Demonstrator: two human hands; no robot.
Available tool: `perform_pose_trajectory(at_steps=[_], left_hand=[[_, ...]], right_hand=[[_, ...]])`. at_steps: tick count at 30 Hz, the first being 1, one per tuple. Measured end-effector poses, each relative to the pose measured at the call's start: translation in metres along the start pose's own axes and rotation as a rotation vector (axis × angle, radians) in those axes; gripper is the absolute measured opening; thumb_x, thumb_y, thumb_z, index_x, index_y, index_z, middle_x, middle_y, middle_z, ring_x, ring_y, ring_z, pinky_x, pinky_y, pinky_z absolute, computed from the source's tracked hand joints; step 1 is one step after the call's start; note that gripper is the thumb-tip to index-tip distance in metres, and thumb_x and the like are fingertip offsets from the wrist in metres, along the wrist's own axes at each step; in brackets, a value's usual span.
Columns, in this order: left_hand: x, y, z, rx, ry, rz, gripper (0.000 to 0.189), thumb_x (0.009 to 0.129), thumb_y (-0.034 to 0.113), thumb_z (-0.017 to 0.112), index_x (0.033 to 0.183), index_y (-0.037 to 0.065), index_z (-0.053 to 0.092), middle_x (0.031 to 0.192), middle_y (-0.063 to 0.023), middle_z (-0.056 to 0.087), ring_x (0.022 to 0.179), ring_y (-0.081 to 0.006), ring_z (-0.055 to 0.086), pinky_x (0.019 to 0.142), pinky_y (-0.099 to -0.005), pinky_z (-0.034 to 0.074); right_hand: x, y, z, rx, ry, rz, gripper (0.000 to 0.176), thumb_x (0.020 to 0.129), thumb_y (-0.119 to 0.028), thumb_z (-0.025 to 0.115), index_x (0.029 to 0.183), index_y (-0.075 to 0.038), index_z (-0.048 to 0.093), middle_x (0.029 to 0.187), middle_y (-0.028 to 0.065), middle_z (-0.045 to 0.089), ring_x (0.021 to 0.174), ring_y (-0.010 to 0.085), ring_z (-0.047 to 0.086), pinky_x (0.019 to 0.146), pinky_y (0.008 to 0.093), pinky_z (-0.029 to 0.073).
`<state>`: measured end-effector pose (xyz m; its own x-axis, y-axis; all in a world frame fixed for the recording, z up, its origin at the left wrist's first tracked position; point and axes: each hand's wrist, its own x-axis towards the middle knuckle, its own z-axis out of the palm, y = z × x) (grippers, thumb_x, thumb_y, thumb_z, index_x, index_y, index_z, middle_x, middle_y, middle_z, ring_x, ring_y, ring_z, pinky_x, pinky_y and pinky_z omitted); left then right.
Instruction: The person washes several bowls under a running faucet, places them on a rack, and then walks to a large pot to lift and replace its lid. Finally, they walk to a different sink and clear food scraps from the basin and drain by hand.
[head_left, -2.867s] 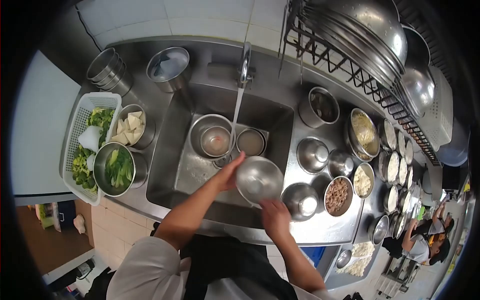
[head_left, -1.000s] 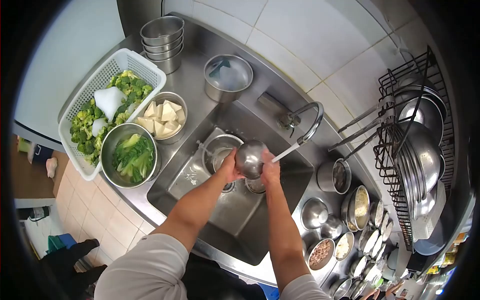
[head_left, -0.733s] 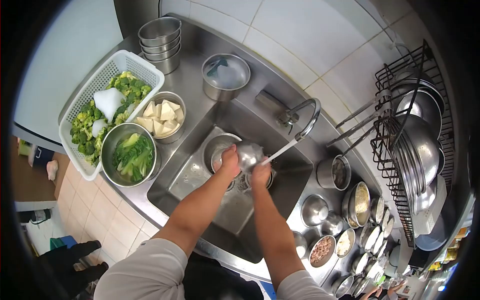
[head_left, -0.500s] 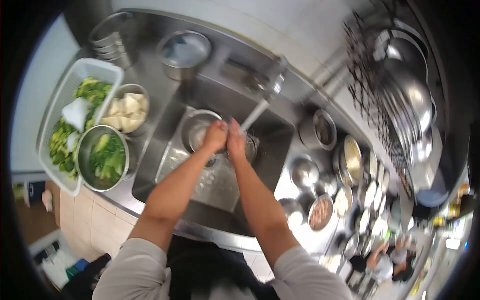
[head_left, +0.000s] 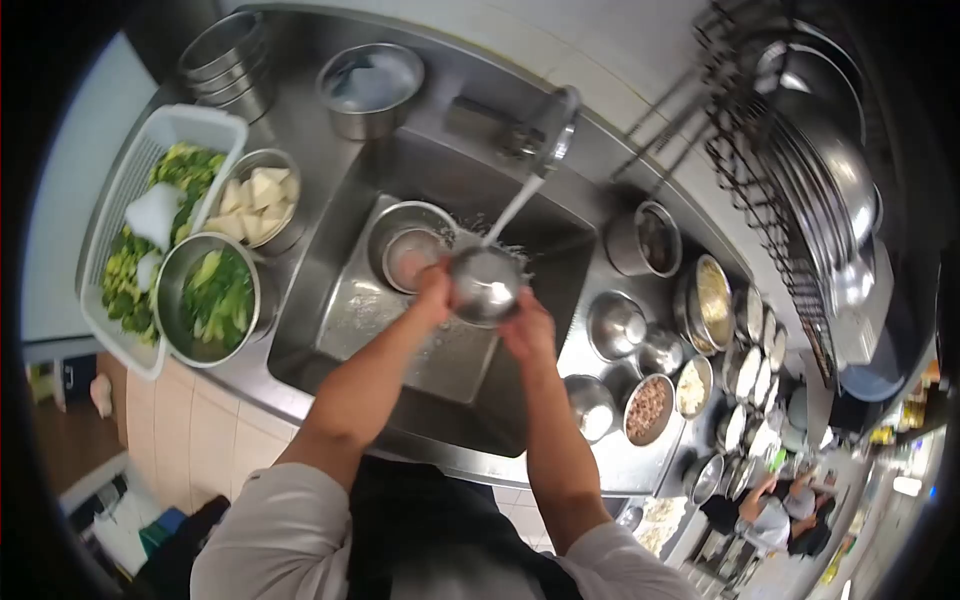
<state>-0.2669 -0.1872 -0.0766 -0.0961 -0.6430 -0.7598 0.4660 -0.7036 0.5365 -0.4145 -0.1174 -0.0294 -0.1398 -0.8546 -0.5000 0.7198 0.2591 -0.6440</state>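
Note:
A shiny metal bowl (head_left: 486,285) is held over the sink, its rounded outside facing me. My left hand (head_left: 434,293) grips the rim on the left side, and my right hand (head_left: 530,326) has the right side. Water runs from the faucet (head_left: 557,140) and splashes around the bowl's far edge. Behind my left hand, a wider metal bowl (head_left: 384,232) sits in the sink (head_left: 440,372) with a smaller bowl shape inside it. My fingertips are partly hidden by the held bowl.
Left of the sink stand a white basket (head_left: 232,135) of greens, a bowl of pale chunks (head_left: 258,205) and a pot of leafy greens (head_left: 215,300). Several metal bowls (head_left: 616,325) line the right counter. A rack (head_left: 735,150) with pans hangs at right. A co-worker (head_left: 765,520) is far right.
My hands, close together near the water stream before, are now apart on both sides of the bowl. The bowl has turned its outside towards me. The right hand moved right and nearer.

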Motion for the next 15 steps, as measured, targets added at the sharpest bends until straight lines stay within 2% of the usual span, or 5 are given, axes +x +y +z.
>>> perform_pose_trajectory(at_steps=[1, 3, 6, 13, 15], left_hand=[[-0.022, 0.004, 0.018, 0.149, 0.051, -0.002, 0.032, 0.087, 0.033, 0.042, 0.087, 0.005, 0.058, 0.07, -0.0033, 0.054, 0.061, -0.0176, 0.052, 0.054, -0.036, 0.043], [-0.041, 0.0, 0.021, 0.486, -0.314, 0.07, 0.028, 0.082, 0.03, 0.047, 0.082, 0.005, 0.058, 0.067, -0.0066, 0.057, 0.062, -0.025, 0.055, 0.057, -0.0399, 0.043], [0.013, -0.048, -0.005, 0.848, -0.283, 0.404, 0.017, 0.081, 0.02, 0.049, 0.079, 0.005, 0.059, 0.055, -0.0056, 0.053, 0.052, -0.0208, 0.052, 0.046, -0.034, 0.041], [0.047, -0.031, -0.082, 1.784, -0.074, 0.603, 0.025, 0.075, 0.01, 0.047, 0.097, 0.004, 0.058, 0.102, -0.0143, 0.056, 0.1, -0.033, 0.049, 0.084, -0.0414, 0.039], [0.07, -0.045, -0.099, 1.771, 0.139, 0.991, 0.029, 0.077, 0.011, 0.045, 0.102, 0.007, 0.059, 0.101, -0.0118, 0.056, 0.107, -0.0309, 0.043, 0.094, -0.0464, 0.029]], right_hand=[[-0.015, -0.013, -0.005, 0.103, -0.23, -0.119, 0.02, 0.085, -0.016, 0.048, 0.1, -0.003, 0.053, 0.098, 0.0072, 0.057, 0.095, 0.0202, 0.053, 0.083, 0.0361, 0.042], [-0.038, -0.047, -0.025, 0.222, -0.175, -0.059, 0.019, 0.085, -0.013, 0.047, 0.1, -0.002, 0.052, 0.105, 0.0089, 0.055, 0.099, 0.0212, 0.051, 0.092, 0.0373, 0.037], [-0.077, -0.093, -0.052, 0.168, 0.109, -0.315, 0.027, 0.085, -0.016, 0.047, 0.108, -0.002, 0.049, 0.111, 0.0113, 0.053, 0.104, 0.0221, 0.049, 0.093, 0.0384, 0.037], [-0.094, -0.141, -0.102, 0.451, 0.314, -0.566, 0.034, 0.091, -0.022, 0.035, 0.114, 0.003, 0.043, 0.117, 0.0179, 0.047, 0.106, 0.0283, 0.048, 0.094, 0.0427, 0.038], [-0.101, -0.14, -0.091, 0.399, 0.384, -0.399, 0.035, 0.091, -0.023, 0.034, 0.113, 0.004, 0.042, 0.114, 0.0231, 0.047, 0.105, 0.0322, 0.048, 0.092, 0.0434, 0.04]])
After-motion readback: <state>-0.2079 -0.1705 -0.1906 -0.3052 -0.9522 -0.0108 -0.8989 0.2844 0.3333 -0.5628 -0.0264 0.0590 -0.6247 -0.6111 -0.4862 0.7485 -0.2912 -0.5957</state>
